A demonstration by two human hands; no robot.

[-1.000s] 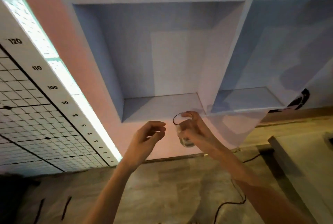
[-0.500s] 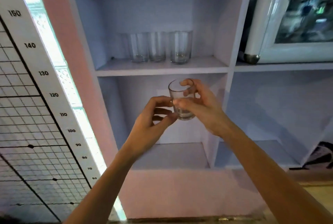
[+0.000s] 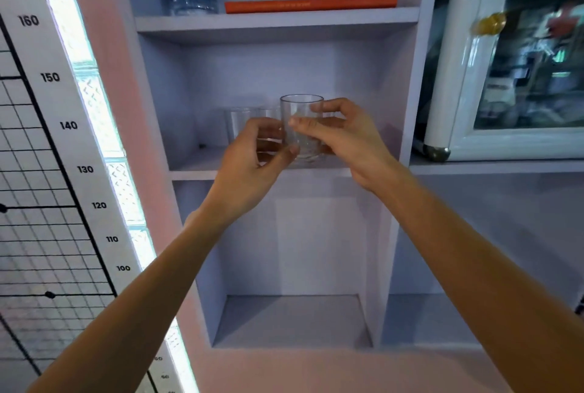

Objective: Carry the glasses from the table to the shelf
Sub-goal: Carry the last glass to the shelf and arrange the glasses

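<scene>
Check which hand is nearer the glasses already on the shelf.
Left. The left hand sits directly in front of the shelved glasses, overlapping them, its thumb on the held glass; the right hand grips that glass further right.

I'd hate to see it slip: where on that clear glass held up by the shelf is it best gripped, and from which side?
Probably round the straight side wall at mid-height, from the right. The glass is upright, a plain handleless cylinder, and the right hand wraps it there. Other glasses stand on the shelf to its left, so the right looks freer.
</scene>
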